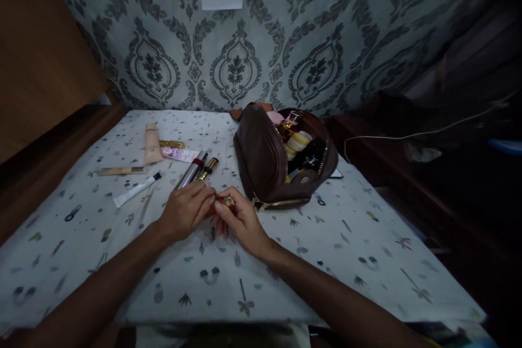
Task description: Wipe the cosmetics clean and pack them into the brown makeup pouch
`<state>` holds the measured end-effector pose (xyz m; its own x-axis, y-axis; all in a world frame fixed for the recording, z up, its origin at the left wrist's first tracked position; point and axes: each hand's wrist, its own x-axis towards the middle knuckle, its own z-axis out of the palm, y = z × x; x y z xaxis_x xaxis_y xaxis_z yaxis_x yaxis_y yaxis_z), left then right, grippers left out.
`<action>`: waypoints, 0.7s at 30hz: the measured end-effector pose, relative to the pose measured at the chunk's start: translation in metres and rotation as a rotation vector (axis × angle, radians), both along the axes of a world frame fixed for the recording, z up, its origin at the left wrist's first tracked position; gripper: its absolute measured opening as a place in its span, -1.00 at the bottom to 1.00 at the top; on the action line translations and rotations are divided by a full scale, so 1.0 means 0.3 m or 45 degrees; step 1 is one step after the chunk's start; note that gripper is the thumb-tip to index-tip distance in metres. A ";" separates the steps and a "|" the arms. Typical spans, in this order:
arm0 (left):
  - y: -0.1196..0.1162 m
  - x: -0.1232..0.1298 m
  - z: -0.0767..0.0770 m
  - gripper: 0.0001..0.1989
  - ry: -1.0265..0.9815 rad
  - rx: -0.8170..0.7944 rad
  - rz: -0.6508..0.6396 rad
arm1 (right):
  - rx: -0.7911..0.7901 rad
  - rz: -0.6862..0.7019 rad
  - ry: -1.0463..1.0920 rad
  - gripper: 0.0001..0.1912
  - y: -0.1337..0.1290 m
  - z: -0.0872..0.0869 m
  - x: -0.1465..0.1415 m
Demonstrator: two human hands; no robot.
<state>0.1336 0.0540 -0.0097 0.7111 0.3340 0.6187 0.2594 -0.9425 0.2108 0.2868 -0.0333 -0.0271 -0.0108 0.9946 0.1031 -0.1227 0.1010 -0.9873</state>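
Note:
My left hand (190,209) and my right hand (240,220) meet over the table, both closed on one small reddish-brown and gold cosmetic item (228,203). Fingers cover most of it, so its exact kind is hidden. Just beyond my left hand lie a silver tube with a dark red band (193,170) and a black-and-gold tube (208,169). To the right of my hands stands a brown cosmetic bag (261,152), unzipped, with bottles and a yellow-lidded jar (299,141) inside.
Left of the hands lie a beige squeeze tube (152,144), a gold tube (172,144), a pink-and-white tube (179,154), a slim beige-gold tube (120,171) and a white tube with black cap (136,190). A patterned cloth covers the table (346,261); a wall (236,65) rises behind.

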 end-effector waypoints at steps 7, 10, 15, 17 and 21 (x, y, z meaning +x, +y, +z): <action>-0.012 -0.002 0.019 -0.66 -0.103 -0.385 0.077 | -0.030 0.038 0.081 -0.63 -0.006 0.005 -0.015; -0.015 0.003 0.017 -0.63 -0.145 -0.505 0.119 | -0.038 0.028 0.095 -0.62 -0.002 -0.009 -0.017; -0.016 0.011 0.013 -0.58 -0.235 -0.774 0.162 | 0.005 -0.021 0.028 -0.65 0.006 -0.018 -0.015; -0.014 0.011 0.011 -0.54 -0.260 -0.872 0.190 | 0.086 -0.065 -0.037 -0.66 0.010 -0.013 -0.010; -0.015 0.005 0.012 -0.51 -0.307 -0.911 0.255 | 0.209 -0.190 -0.129 -0.69 0.019 -0.006 -0.002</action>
